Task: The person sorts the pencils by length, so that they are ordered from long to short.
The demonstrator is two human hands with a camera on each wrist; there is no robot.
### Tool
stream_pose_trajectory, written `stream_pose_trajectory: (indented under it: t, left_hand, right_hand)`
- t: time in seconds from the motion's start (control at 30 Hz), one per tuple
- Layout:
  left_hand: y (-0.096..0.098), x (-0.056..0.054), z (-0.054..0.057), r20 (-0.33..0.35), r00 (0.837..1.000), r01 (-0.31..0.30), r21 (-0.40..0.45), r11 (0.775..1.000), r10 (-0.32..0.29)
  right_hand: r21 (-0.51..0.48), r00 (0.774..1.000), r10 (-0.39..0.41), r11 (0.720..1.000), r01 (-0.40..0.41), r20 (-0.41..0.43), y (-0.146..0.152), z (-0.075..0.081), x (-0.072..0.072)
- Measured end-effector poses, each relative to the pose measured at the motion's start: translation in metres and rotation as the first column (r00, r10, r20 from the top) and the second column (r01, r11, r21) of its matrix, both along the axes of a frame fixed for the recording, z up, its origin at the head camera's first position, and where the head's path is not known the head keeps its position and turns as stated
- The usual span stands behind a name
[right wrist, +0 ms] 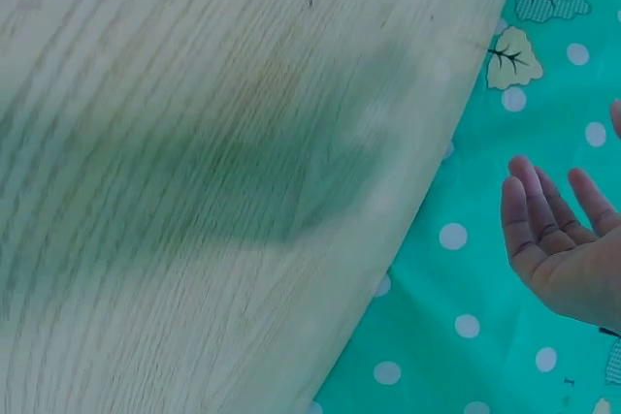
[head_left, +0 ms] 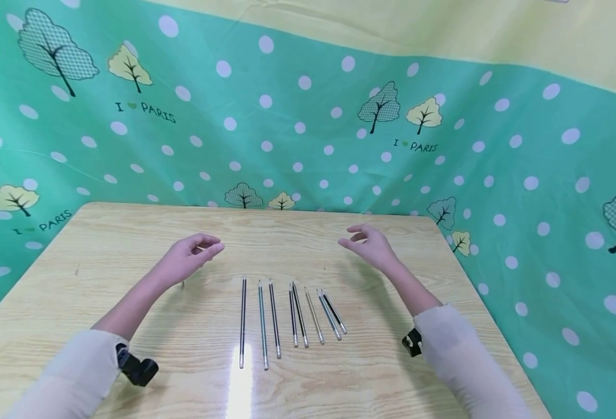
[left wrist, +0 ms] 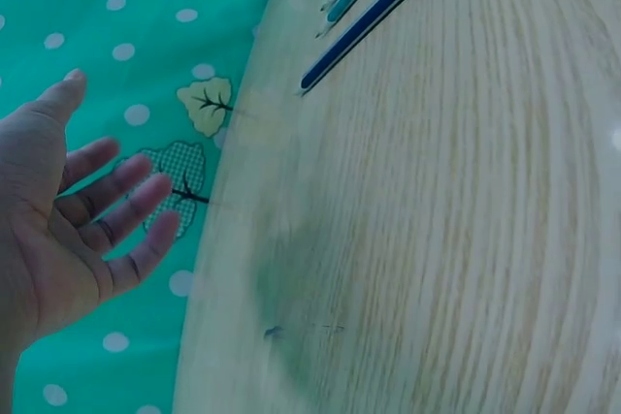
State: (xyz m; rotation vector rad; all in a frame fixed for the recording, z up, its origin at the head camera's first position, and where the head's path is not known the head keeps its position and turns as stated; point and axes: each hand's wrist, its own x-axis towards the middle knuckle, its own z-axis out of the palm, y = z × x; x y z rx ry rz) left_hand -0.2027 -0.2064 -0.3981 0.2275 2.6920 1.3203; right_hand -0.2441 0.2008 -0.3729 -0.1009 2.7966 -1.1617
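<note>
Several pencils lie side by side in a loose row across the middle of the wooden table point(head_left: 145, 349). Longest are the dark pencil point(head_left: 243, 326) at the left end and the teal pencil point(head_left: 263, 326) beside it. Farther right lie a tan pencil point(head_left: 314, 314) and a short black pencil point(head_left: 334, 312). My left hand point(head_left: 191, 259) hovers over the table, left of and beyond the row, fingers loosely bent with nothing in them. Beyond the row's right end, my right hand point(head_left: 371, 245) is also raised and holds nothing. In the left wrist view, pencil tips point(left wrist: 325, 75) show near the top.
A green polka-dot cloth point(head_left: 297, 116) printed with trees hangs behind the table and along its right side. Black wrist cameras point(head_left: 137, 368) are strapped at both sleeves. A bright glare patch point(head_left: 240, 390) falls on the near tabletop.
</note>
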Motion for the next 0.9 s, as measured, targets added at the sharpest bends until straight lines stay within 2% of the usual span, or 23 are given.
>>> stream_pose_trajectory:
  t: [0.23, 0.6, 0.9]
  left_hand:
    - [0.002, 0.004, -0.003, -0.018, 1.0, 0.002, -0.02, 1.0, -0.003]
    - [0.004, 0.004, -0.009, 0.003, 1.0, 0.014, -0.006, 1.0, -0.014]
    - [0.007, 0.006, -0.011, -0.003, 1.0, 0.027, -0.026, 0.999, -0.027]
  right_hand:
    - [-0.024, 0.999, 0.045, 0.999, -0.045, 0.009, -0.007, -0.005, 0.001]
    - [-0.034, 0.993, 0.118, 0.993, -0.117, 0.029, -0.014, -0.01, 0.001]
    - [-0.043, 0.988, 0.144, 0.989, -0.142, 0.046, -0.021, -0.015, 0.003]
